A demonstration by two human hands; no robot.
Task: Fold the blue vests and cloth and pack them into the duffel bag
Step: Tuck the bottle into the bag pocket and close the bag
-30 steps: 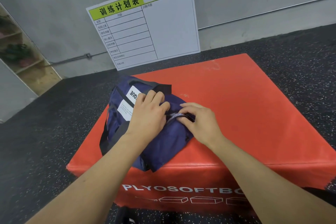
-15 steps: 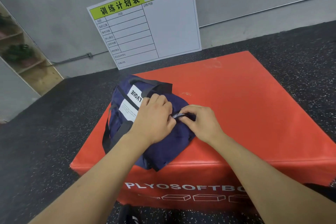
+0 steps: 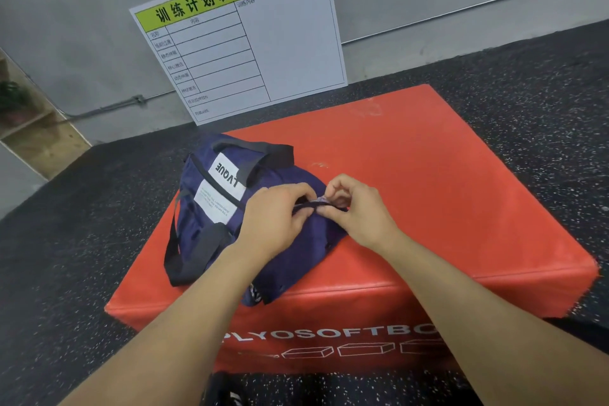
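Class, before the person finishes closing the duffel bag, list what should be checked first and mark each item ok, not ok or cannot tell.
1. Duffel bag rests on the orange box: ok.
2. Left hand has a grip on the bag's top seam: ok.
3. Right hand pinches at the zip line: ok.
4. Vests and cloth are all inside: cannot tell, none visible outside.
5. Zip fully closed: cannot tell, hands cover it.
6. Bag clear of the box's near edge: not ok, one corner overhangs.
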